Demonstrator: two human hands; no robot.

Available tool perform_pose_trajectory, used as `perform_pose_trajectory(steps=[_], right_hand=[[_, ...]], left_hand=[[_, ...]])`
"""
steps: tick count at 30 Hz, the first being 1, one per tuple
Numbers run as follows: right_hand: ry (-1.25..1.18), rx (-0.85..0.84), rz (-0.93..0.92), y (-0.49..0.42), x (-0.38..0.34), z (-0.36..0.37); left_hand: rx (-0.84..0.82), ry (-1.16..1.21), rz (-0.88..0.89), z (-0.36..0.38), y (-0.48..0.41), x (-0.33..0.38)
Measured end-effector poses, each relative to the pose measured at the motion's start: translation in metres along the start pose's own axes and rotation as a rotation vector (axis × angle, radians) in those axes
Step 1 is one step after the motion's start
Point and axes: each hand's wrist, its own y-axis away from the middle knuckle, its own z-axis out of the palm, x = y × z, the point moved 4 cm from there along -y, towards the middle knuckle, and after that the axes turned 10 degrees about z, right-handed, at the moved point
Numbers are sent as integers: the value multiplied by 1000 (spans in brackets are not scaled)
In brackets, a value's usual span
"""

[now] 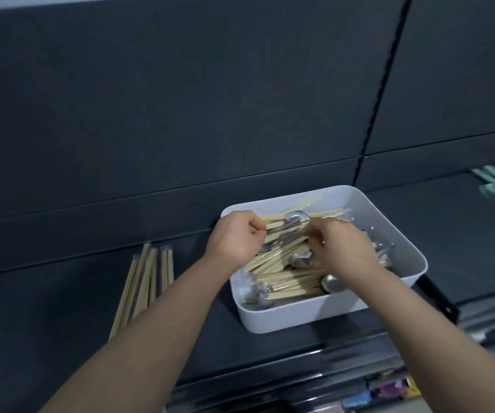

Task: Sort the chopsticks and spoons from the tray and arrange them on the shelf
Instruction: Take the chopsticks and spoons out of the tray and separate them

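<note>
The white rectangular plastic tray [299, 318] stands on the dark grey shelf [61, 293], towards its right part, within reach of both arms; inside lies a jumbled heap of pale wooden chopsticks [285, 257] in clear wrappers, mixed with shiny metal spoons [301, 259] that also look wrapped. Both hands are down in the heap, probably to untangle one kind from the other. The left hand [234, 236] is curled into a loose fist at the tray's back left corner, thumb against forefinger, and seems to pinch the ends of a few chopsticks. The right hand [341, 248] reaches in from the right with bent fingers pointing down; blur hides the tips, so I cannot tell whether it grips anything.

To the left, well apart from the tray, the sorted chopsticks [147, 281] lie side by side on the shelf, pointing front to back, presumably as the start of their own group; I count about four wrapped pairs. In the tray roughly six spoon bowls show; the chopsticks there are too many and too overlapped to count. No spoons are seen on the shelf; the sorting looks barely begun.
</note>
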Motion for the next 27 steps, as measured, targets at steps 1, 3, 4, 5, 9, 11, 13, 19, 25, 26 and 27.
perform_pose_trajectory(steps=[1, 3, 4, 5, 9, 11, 13, 19, 25, 26, 27], right_hand=[[13, -2, 38, -3, 15, -5], [25, -12, 87, -8, 41, -12], [37, -20, 99, -11, 53, -15], [45, -34, 103, -13, 62, -18], [26, -167, 35, -15, 85, -16], [27, -207, -31, -15, 87, -14], [44, -210, -70, -17, 88, -13], [147, -265, -120, -26, 92, -3], [78, -489, -139, -21, 84, 0], [82, -527, -141, -18, 83, 1], [110, -541, -151, -16, 82, 0]], left_hand=[[-34, -4, -4, 11, -4, 6], [-99, -36, -25, 30, -10, 16], [-137, -62, -39, 39, -13, 20], [-175, -90, -55, 48, -15, 24], [-257, -350, -96, 72, -20, 40], [-265, -414, -118, 80, -23, 43], [-275, -433, -159, 85, -25, 43], [-325, -339, -267, 85, -26, 31], [20, -175, -168, 60, -26, 33], [50, -128, -149, 60, -24, 34], [78, -81, -132, 60, -23, 34]])
